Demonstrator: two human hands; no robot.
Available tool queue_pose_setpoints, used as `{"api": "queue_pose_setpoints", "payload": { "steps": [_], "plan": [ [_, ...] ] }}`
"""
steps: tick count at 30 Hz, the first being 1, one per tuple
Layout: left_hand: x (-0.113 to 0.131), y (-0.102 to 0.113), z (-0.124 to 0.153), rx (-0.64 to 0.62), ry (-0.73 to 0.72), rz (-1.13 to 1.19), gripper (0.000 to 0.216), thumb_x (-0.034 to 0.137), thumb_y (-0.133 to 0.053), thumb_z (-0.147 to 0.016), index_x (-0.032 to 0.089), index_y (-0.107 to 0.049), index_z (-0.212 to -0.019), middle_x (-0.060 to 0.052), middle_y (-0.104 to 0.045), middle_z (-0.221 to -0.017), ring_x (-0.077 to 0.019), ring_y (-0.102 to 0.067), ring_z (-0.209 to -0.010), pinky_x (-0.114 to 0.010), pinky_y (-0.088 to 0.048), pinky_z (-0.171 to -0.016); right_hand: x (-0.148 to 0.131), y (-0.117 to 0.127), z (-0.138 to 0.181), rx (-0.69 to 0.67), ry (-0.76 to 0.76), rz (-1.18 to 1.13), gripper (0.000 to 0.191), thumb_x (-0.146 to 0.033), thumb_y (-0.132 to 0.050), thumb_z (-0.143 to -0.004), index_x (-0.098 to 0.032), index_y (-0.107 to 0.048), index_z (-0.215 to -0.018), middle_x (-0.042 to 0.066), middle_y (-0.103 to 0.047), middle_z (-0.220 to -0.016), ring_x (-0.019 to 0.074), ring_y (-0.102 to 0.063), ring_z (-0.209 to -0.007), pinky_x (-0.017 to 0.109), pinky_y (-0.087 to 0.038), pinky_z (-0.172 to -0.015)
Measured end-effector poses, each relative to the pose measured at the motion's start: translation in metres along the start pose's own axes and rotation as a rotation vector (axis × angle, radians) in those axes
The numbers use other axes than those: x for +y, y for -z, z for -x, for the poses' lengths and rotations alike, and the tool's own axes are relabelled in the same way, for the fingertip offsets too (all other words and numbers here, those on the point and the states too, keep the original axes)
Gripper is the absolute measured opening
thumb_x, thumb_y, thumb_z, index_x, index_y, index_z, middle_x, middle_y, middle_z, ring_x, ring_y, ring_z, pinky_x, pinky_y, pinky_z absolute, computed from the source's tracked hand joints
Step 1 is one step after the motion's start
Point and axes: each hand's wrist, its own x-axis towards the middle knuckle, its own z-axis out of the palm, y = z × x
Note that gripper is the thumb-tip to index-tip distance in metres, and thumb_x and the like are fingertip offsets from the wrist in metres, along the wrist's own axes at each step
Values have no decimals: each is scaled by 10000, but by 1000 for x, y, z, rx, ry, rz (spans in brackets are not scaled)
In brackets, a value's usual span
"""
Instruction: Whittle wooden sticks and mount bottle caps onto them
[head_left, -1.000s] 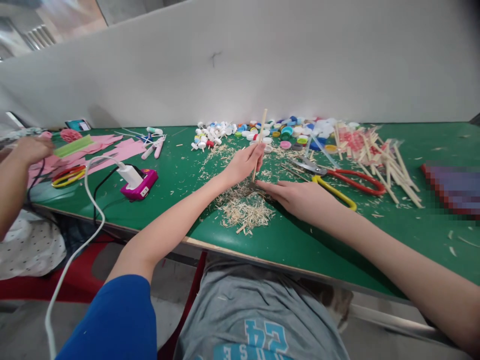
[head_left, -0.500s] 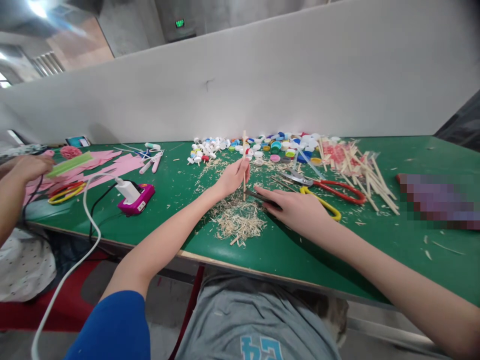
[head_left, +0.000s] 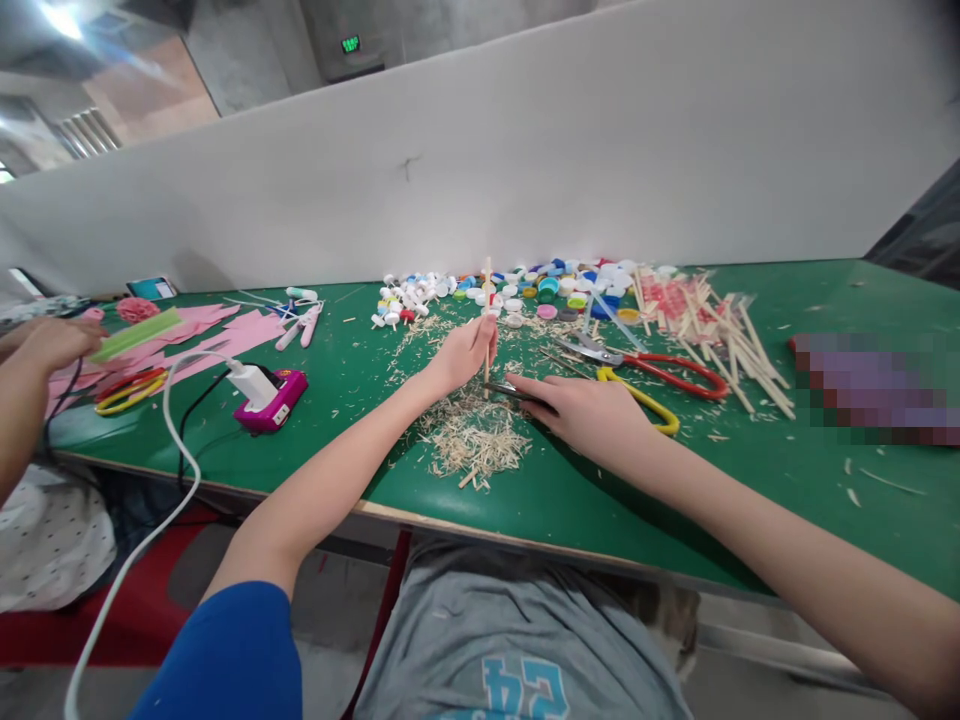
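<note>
My left hand (head_left: pixel 463 355) is closed around a thin wooden stick (head_left: pixel 488 275), held nearly upright over the table. A knife (head_left: pixel 508 390) with a dark, narrow blade lies in my right hand (head_left: pixel 592 412), the index finger stretched along its back. Its tip meets the stick's lower end, just below my left fingers. Under both hands spreads a heap of pale wood shavings (head_left: pixel 480 445). To the right of my right hand are red-handled scissors (head_left: pixel 675 375) and yellow-handled scissors (head_left: pixel 649 405), partly hidden by that hand.
Several bottle caps (head_left: pixel 551 290) lie along the white partition (head_left: pixel 487 150). Loose wooden sticks (head_left: pixel 750 360) are piled at right, near a blurred purple item (head_left: pixel 877 390). A purple power adapter (head_left: pixel 271 400) with a white cable sits at left; beyond it a co-worker's hand (head_left: pixel 56 340) holds green strips.
The view has shifted slightly. Both hands keep their grip, and the knife tip stays at the stick's lower end with hardly any visible movement.
</note>
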Motion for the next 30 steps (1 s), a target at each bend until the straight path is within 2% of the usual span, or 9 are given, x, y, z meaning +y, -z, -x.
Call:
{"api": "queue_pose_setpoints", "payload": {
  "steps": [6, 11, 15, 19, 30],
  "plan": [
    [4, 1, 0, -9, 21, 18, 540, 573, -165, -978, 204, -455, -711, 21, -539, -566, -88, -509, -544, -253, -444, -636, 1, 0, 0, 40, 13, -37, 413, -468, -345, -990, -379, -536, -1344, 1, -646, -969, 84, -548, -687, 207, -178, -528],
    [9, 1, 1, -17, 20, 16, 551, 600, -169, -968, 205, -454, -712, 22, -536, -566, -86, -504, -536, -251, -441, -614, 5, 2, -2, 0, 46, -125, 422, -464, -359, -977, -369, -537, -1347, -5, -660, -999, 109, -587, -773, 192, -228, -543],
    [11, 2, 1, -35, -14, 7, 546, 576, -167, -979, 205, -454, -698, 17, -538, -568, -84, -499, -530, -254, -438, -618, 8, 0, -3, 38, 67, -133, 438, -463, -358, -967, -338, -556, -1337, 6, -664, -992, 111, -599, -779, 188, -235, -530],
    [10, 2, 1, -32, -16, 20, 540, 568, -174, -982, 204, -456, -700, 16, -539, -571, -86, -510, -542, -255, -440, -626, 8, -2, -4, 66, 75, -133, 448, -464, -363, -967, -337, -549, -1354, 5, -666, -1019, 111, -605, -792, 184, -252, -529],
    [1, 1, -1, -1, 29, 35, 523, 572, -199, -977, 206, -456, -707, 20, -545, -563, -91, -515, -538, -259, -441, -626, 11, -1, -3, 36, 75, -147, 435, -491, -371, -972, -377, -543, -1354, -23, -655, -1092, 127, -618, -850, 193, -311, -560]
  ]
}}
